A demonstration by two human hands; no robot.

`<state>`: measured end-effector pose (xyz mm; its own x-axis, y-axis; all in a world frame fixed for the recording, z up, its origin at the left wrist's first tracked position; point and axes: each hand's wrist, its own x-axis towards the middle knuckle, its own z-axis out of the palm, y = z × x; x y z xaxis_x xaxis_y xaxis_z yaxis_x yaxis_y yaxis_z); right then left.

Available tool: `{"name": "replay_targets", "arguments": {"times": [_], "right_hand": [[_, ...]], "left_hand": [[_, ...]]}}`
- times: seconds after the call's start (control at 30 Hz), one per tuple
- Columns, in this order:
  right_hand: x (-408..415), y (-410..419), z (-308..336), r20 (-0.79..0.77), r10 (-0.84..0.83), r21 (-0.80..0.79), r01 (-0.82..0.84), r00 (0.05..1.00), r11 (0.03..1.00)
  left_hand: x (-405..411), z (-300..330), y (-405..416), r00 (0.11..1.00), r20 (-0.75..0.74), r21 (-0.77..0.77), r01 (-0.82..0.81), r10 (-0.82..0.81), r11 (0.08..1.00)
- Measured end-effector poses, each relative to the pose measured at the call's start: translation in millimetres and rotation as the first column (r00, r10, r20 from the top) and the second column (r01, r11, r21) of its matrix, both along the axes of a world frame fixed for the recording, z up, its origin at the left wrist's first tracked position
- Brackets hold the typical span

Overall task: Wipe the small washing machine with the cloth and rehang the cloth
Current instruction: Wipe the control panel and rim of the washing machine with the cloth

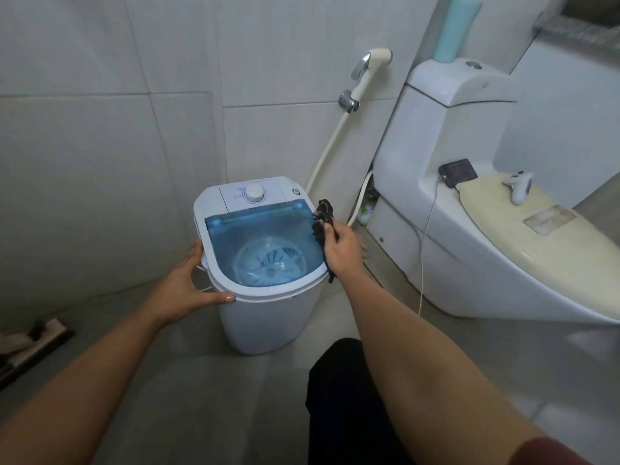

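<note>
A small white washing machine stands on the grey floor in the corner, with a see-through blue lid and a white dial at its back. My left hand grips its left front rim, thumb along the front edge. My right hand is at the machine's right rim, shut on a crumpled black cloth. The cloth bunches above my fingers against the rim's right side, and a strip of it hangs below my hand.
A white toilet with a cream seat lid stands to the right, with a black box and a white controller on it. A bidet sprayer and its hose hang on the tiled wall. Dark items lie at the floor's left edge.
</note>
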<state>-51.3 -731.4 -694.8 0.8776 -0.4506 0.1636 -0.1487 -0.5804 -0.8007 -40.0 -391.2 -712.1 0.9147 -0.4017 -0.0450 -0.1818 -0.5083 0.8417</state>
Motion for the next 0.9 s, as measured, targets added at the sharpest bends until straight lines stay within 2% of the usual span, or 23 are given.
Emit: {"name": "replay_targets", "arguments": {"times": [0.2,0.37,0.6,0.77,0.9], "right_hand": [[-28.1,13.6,-10.5,0.171,-0.088,0.024,0.085,0.981,0.996],[-55.5,40.2,-23.1,0.176,-0.123,0.009,0.123,0.977,0.992],[-93.3,73.0,-49.3,0.265,0.010,-0.087,0.013,0.964,0.996],[-111.7,84.9,-58.4,0.251,0.167,-0.258,-0.100,0.953,0.961],[-119.5,93.8,-56.0,0.223,0.258,-0.436,-0.141,0.940,0.889]], "left_hand": [[-0.6,-0.8,-3.7,1.000,0.025,-0.015,-0.002,0.002,1.000],[0.0,-0.9,-2.6,1.000,0.005,-0.009,-0.006,0.006,1.000],[-0.6,-0.2,-2.1,1.000,-0.014,-0.006,-0.005,0.005,1.000],[-1.3,-1.3,-1.9,1.000,0.003,-0.003,0.003,-0.003,1.000],[-1.9,-1.2,-2.6,1.000,0.012,0.010,-0.005,0.005,1.000]]}}
